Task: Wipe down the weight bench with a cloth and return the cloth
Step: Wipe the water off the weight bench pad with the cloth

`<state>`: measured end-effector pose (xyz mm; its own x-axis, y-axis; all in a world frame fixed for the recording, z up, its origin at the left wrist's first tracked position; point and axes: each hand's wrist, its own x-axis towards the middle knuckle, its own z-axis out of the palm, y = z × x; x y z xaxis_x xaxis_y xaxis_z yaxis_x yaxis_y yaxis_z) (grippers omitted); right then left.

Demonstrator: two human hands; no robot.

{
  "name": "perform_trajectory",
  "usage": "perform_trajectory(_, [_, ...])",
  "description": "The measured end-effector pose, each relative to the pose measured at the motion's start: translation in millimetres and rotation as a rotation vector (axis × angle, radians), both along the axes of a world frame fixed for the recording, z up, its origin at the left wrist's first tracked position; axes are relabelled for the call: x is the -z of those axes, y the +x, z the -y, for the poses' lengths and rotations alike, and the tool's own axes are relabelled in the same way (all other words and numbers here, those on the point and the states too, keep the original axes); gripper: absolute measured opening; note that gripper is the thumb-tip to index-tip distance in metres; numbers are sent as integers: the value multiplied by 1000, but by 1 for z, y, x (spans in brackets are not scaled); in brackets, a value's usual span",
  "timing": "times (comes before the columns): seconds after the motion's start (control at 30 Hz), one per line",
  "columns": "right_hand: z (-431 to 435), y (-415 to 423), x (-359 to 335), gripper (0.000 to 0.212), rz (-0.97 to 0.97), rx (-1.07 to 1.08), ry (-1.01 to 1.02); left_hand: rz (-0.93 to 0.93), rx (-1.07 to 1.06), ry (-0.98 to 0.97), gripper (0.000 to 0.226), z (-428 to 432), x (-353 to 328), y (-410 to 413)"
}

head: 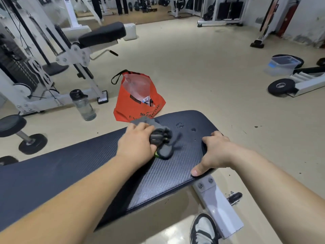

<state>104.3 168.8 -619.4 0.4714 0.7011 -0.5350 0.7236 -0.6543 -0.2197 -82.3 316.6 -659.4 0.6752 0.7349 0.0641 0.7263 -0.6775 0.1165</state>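
The dark blue padded weight bench (167,175) runs from lower left to its rounded end at centre right. My left hand (137,143) presses a bunched grey cloth (163,136) onto the pad near that end, fingers closed on it. A few water droplets (186,127) sit on the pad just right of the cloth. My right hand (213,152) grips the near right edge of the bench, thumb on the rim, fingers curled over the pad.
An orange tote bag (139,101) stands on the floor just beyond the bench end, a clear water bottle (82,105) to its left. White gym machines (52,59) fill the left. A plastic tub (281,65) and weight plates (281,86) lie at right. My shoe (204,229) is below the bench leg.
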Motion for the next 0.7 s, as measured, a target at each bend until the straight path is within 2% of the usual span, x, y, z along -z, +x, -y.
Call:
perform_trajectory(0.03, [0, 0, 1, 98, 7, 3, 7, -1, -82, 7, 58, 6, -2, 8])
perform_trajectory(0.1, [0, 1, 1, 87, 27, -1, 9, -21, -58, 46, 54, 34, 1, 17])
perform_trajectory(0.17, [-1, 0, 2, 77, 44, 4, 11, 44, 196, 70, 57, 63, 2, 8])
perform_trajectory(0.23, [-3, 0, 3, 70, 70, 0, 21, 113, 449, 11, 59, 59, 2, -10])
perform_trajectory(0.3, [-2, 0, 6, 65, 87, -7, 30, 104, 514, 31, 59, 27, 6, -19])
perform_trajectory(0.43, [0, 9, 11, 51, 76, 37, 119, 53, -54, 33, 53, 5, 7, -5])
perform_trajectory(0.47, [0, 11, 12, 49, 79, 64, 165, 30, -104, 42, 51, 17, 8, 3])
perform_trajectory(0.5, [0, 13, 12, 50, 86, 98, 214, 24, -78, 50, 52, 32, 9, 9])
perform_trajectory(0.63, [2, 17, 16, 76, 88, 215, 246, 33, 336, -24, 69, 46, -2, 2])
perform_trajectory(0.7, [3, 18, 17, 83, 64, 251, 228, -44, 337, -11, 72, 16, -2, 5])
